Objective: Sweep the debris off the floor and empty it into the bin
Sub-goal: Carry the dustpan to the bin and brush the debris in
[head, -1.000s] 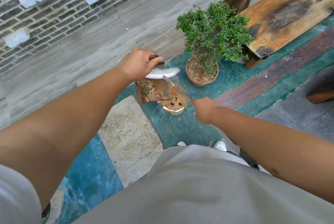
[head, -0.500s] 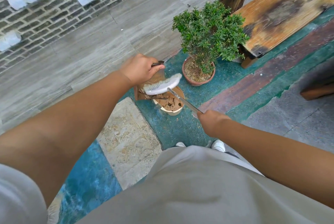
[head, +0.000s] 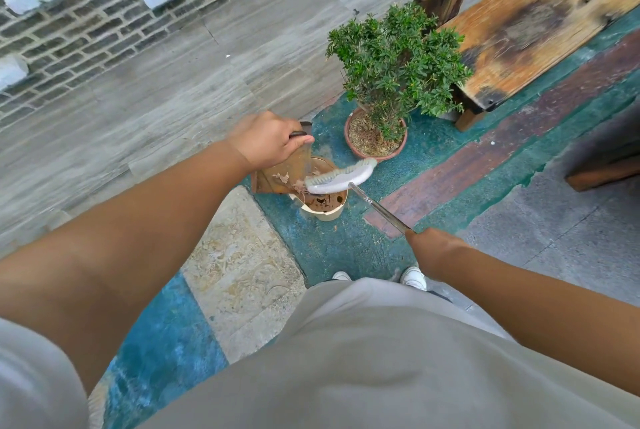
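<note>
Over the bin (head: 325, 212), left hand (head: 266, 143) gripping tilted dustpan (head: 280, 175)

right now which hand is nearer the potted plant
Left. The left hand grips the dustpan just beside the potted plant; the right hand is farther back, holding the brush handle.

The floor (head: 346, 255) is teal-painted, with a pale stone slab (head: 239, 269) set in it, a reddish strip (head: 485, 165) and grey paving. On it stand a cream bin (head: 327, 212), a potted shrub (head: 375, 137) just beyond it, and a wooden bench (head: 540, 26) to the right.
</note>
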{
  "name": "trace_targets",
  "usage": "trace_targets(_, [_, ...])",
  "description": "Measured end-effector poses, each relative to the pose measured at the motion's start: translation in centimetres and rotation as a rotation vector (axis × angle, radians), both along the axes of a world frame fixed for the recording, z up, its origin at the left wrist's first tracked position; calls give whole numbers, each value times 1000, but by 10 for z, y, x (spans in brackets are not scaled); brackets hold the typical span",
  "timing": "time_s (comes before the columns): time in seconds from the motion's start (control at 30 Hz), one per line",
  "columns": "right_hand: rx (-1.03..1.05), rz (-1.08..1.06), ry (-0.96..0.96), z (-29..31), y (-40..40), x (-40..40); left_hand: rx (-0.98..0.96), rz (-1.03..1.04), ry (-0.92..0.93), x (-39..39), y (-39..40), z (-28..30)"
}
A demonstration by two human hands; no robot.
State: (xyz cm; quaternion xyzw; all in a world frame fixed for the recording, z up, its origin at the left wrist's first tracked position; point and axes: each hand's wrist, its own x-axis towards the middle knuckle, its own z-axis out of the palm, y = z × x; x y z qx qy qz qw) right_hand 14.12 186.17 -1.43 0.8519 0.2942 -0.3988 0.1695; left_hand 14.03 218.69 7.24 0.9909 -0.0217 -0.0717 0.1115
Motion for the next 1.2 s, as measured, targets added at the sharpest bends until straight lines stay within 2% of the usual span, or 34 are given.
trace_targets(0.13, [-12, -35, 7, 0, -6, -1, 6, -5, -5, 1, 3, -1])
trace_targets(0.37, [88, -208, 80, 8, 0, 2, 3, -34, -31, -1, 10, 0])
trace_targets(0.6, [176, -234, 50, 26, 34, 12, 22, -15, -23, 1, 14, 8])
trace_targets(0.9, [174, -87, -8, 25, 95, 5, 44, -28, -53, -2, 7, 12])
trace_targets(1.07, [104, 47, -38, 24, 82, -3, 60, 4, -30, 1, 12, 17])
trace_targets(1.2, [64, 59, -28, 18, 58, -8, 74, 20, -24, 2, 17, 18])
